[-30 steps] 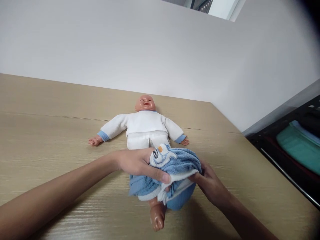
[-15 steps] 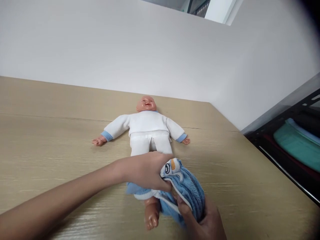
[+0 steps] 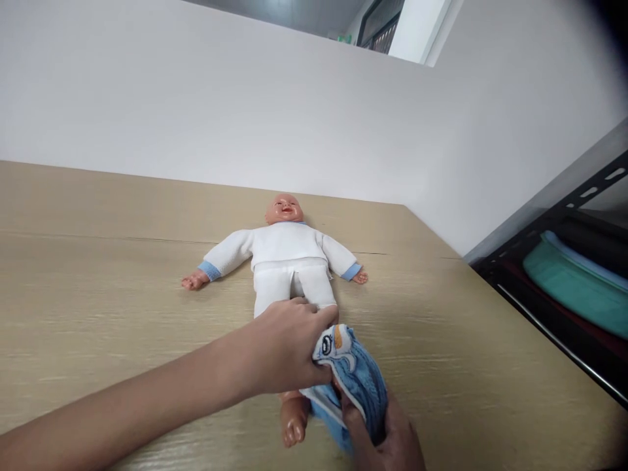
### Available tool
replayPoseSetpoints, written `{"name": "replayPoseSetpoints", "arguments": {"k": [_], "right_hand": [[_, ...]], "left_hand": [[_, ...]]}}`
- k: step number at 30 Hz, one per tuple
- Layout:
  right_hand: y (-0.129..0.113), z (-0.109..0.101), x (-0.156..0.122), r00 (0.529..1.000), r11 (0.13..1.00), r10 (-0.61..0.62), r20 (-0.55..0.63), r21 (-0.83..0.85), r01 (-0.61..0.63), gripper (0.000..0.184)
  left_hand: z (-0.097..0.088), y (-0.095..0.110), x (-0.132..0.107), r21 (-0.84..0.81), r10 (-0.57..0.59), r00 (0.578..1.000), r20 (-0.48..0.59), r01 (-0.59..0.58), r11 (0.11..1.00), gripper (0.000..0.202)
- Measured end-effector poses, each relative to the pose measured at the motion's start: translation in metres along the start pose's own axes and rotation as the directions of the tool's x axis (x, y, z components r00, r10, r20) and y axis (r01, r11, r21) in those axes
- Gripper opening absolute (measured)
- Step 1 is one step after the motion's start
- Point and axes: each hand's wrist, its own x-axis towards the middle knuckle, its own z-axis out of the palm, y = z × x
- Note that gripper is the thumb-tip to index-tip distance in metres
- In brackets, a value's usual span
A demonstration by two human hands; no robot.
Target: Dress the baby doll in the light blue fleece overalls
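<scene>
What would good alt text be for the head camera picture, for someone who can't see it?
A person's left hand and right hand hold a blue garment with white edging at the legs of a doll. The doll lies on its back on a table, wearing a white top, one bare foot showing.

No text legible in view; no label, brand, number or sign readable on anything.

The left hand (image 3: pixel 292 340) and right hand (image 3: pixel 385 438) grip bunched blue cloth (image 3: pixel 367 379) beside the foot (image 3: pixel 294 422) of a doll (image 3: pixel 289 245) lying face-up on a table (image 3: pixel 122 281).
</scene>
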Motion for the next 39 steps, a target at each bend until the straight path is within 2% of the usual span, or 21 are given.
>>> {"name": "replayPoseSetpoints", "arguments": {"k": [4, 9, 12, 16, 21, 25, 29, 32, 35, 39], "right_hand": [[0.004, -0.001, 0.004, 0.996, 0.996, -0.09, -0.015, 0.006, 0.09, 0.041], [0.007, 0.001, 0.004, 0.999, 0.998, -0.034, 0.008, -0.061, 0.034, 0.045], [0.006, 0.001, 0.006, 0.999, 0.999, -0.025, 0.035, -0.035, 0.026, 0.045], [0.008, 0.0, 0.01, 0.996, 0.996, 0.005, 0.091, 0.084, -0.013, 0.04], [0.015, -0.001, 0.013, 0.986, 0.959, 0.091, 0.138, 0.254, -0.124, 0.05], [0.009, -0.005, 0.017, 0.968, 0.919, 0.067, 0.243, 0.363, -0.155, 0.053], [-0.002, -0.011, 0.028, 0.972, 0.887, 0.034, 0.231, 0.442, -0.136, 0.053], [-0.012, -0.019, 0.04, 0.971, 0.86, -0.02, 0.236, 0.5, -0.104, 0.053], [-0.021, -0.029, 0.055, 0.951, 0.898, -0.077, 0.3, 0.436, -0.064, 0.04], [-0.03, -0.044, 0.075, 0.905, 0.968, -0.096, 0.414, 0.249, -0.011, 0.024]], "left_hand": [[0.0, 0.001, -0.005, -0.034, -0.011, 1.0, 0.029, 0.012, 0.999, 0.05], [-0.001, 0.002, -0.008, -0.02, -0.041, 0.998, 0.038, 0.041, 0.999, 0.054], [-0.004, 0.001, -0.009, -0.007, -0.056, 0.996, 0.068, 0.057, 0.998, 0.056], [-0.008, -0.005, -0.005, -0.155, -0.061, 0.99, 0.128, 0.081, 0.985, 0.057], [-0.006, -0.014, -0.001, -0.383, 0.027, 0.996, 0.089, 0.009, 0.924, 0.06], [-0.004, -0.019, 0.0, -0.503, 0.038, 0.996, 0.081, 0.008, 0.864, 0.061], [-0.003, -0.023, 0.001, -0.629, 0.081, 0.996, 0.041, -0.037, 0.776, 0.058], [-0.003, -0.024, 0.003, -0.631, 0.088, 0.996, -0.003, -0.07, 0.773, 0.055], [-0.003, -0.027, 0.004, -0.614, 0.103, 0.994, -0.024, -0.096, 0.783, 0.052], [-0.001, -0.035, 0.006, -0.628, 0.17, 0.985, -0.044, -0.159, 0.762, 0.042]]}}
